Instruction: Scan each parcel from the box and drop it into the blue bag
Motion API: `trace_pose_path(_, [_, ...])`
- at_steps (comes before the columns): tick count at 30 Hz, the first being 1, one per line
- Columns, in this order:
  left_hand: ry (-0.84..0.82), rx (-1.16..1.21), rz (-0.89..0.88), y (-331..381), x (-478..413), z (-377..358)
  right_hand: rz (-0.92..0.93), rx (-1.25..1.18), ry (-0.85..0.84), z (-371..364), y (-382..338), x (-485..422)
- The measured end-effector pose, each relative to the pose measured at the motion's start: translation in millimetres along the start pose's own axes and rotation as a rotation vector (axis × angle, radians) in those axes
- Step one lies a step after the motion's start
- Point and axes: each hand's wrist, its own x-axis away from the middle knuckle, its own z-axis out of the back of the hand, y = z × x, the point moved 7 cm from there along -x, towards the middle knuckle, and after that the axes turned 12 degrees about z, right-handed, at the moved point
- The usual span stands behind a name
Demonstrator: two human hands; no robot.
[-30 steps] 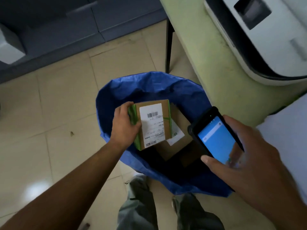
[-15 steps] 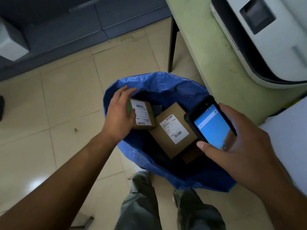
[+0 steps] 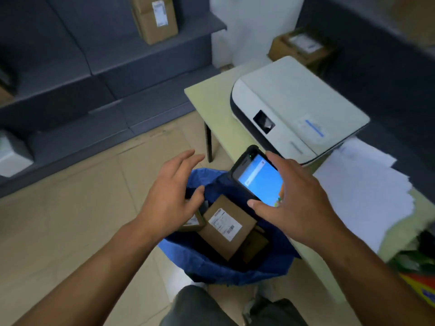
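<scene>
Shows the left hand (image 3: 171,196) empty, fingers spread and relaxed, lifted above the blue bag (image 3: 211,271) after releasing the small parcel (image 3: 192,224), now lying inside against a larger labelled parcel (image 3: 223,228). Shows the right hand (image 3: 299,208) curled round the handheld scanner (image 3: 259,177), screen lit blue. Marks this parcel as done; probably calls next for a reach to the box, out of view.

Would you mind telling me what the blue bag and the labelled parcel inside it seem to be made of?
The blue bag looks like thin plastic sheeting, perhaps woven: stiff crumpled folds, slight sheen. The parcel looks like matte brown cardboard, with crisp edges and a white paper label.
</scene>
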Motion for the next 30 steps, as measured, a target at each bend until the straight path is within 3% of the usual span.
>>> trace_pose_path(14, [-0.168,-0.066,-0.536,118,-35,71,-0.297,0.231,0.365,88,-96,97])
trace_pose_path(30, [-0.299,0.046,-0.829,301,70,-15,-0.583,0.314,0.620,161,-91,301])
